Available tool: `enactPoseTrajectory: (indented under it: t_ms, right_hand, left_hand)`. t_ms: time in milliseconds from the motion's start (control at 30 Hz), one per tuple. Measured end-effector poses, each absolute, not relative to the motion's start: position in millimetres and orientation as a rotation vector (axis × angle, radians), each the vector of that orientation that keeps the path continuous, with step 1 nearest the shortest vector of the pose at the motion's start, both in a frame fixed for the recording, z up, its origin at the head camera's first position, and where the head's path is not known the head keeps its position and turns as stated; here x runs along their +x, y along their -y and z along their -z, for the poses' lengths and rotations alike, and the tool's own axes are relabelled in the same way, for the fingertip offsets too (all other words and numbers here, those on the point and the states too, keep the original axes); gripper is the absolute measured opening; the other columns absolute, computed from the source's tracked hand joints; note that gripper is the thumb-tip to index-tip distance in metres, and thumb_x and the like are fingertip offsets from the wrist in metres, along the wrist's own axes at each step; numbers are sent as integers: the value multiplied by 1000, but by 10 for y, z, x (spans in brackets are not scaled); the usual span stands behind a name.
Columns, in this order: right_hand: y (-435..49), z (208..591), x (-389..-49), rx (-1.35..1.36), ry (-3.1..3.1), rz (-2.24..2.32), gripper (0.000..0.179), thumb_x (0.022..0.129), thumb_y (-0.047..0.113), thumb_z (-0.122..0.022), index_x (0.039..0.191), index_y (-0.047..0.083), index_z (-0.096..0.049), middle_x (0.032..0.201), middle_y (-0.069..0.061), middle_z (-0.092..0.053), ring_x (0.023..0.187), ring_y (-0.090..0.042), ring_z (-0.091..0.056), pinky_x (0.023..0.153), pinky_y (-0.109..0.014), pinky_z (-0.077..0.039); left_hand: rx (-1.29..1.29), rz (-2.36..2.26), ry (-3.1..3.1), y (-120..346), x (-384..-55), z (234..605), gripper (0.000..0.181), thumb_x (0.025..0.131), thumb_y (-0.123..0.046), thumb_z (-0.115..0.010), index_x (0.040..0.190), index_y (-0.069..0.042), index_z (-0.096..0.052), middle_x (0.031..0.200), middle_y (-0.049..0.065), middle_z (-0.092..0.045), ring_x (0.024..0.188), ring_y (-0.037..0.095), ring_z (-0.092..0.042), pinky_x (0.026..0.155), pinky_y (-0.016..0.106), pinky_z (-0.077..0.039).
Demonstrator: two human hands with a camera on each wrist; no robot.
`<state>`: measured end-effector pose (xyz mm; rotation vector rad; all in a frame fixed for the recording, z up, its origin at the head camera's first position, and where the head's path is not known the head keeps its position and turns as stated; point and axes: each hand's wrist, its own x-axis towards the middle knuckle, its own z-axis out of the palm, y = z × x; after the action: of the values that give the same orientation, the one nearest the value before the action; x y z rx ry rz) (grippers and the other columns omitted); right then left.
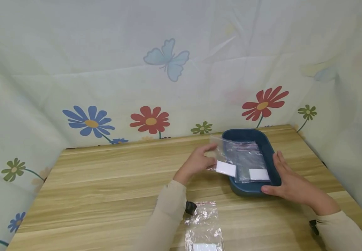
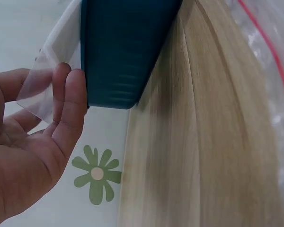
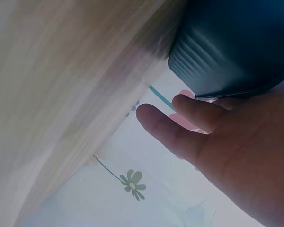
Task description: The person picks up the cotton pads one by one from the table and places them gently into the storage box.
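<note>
A dark blue plastic bin (image 1: 241,191) stands on the table with clear zip bags (image 1: 252,158) inside, the top one bearing a white label. My left hand (image 1: 198,160) pinches the edge of another clear zip bag (image 1: 226,168) with a white label, held over the bin's left rim. In the left wrist view a transparent corner of that bag lies between the thumb and fingers of my left hand (image 2: 42,127). My right hand (image 1: 293,184) touches the bin's right side and near corner, its fingers extended. The right wrist view shows those fingers (image 3: 173,130) beside the bin wall.
Another clear zip bag (image 1: 203,223) with a red seal line lies on the wooden table (image 1: 105,195) near the front, by my left forearm. A flower-printed cloth (image 1: 112,87) hangs behind the table and along both sides.
</note>
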<state>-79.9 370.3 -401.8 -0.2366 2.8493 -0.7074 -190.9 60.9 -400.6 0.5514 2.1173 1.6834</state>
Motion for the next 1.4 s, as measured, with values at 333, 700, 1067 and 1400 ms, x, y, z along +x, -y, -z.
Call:
enactPoseTrajectory:
  t_ms: [333,700,1067,1400]
  right_hand:
    - [-3691,3985,-792,-236,-2838,729,123,86,55,-75,157,-7,5,163,-28,14,134,-65,-25,96,-76,-33]
    - [-3707,4002,-812,-236,-2833,747,124,85,57,-74,158,-5,6,163,-27,15,136,-64,-23,98,-77,-29]
    - [-3717,4009,-823,-238,-2834,750,125,85,58,-74,158,-5,6,163,-27,15,136,-65,-23,97,-77,-30]
    - [-3722,4008,-808,-242,-2819,771,124,86,58,-73,158,-5,6,163,-27,14,136,-65,-22,97,-76,-31]
  left_hand:
    - [585,-1573,-2130,-673,-1885,4044,60,85,7,-62,144,-5,-57,146,9,-54,96,16,-58,77,25,-50]
    - [627,-1587,-2112,-755,-1902,4037,90,79,13,-64,160,-9,-29,163,8,-29,68,13,-54,62,25,-51]
    - [699,-1617,-2117,-938,-1897,3933,97,76,13,-65,161,-13,-26,163,8,-28,52,10,-47,54,23,-48]
    - [848,-1287,-2349,-1334,-1924,3839,89,80,7,-63,160,-9,-27,164,5,-27,134,16,-45,86,22,-46]
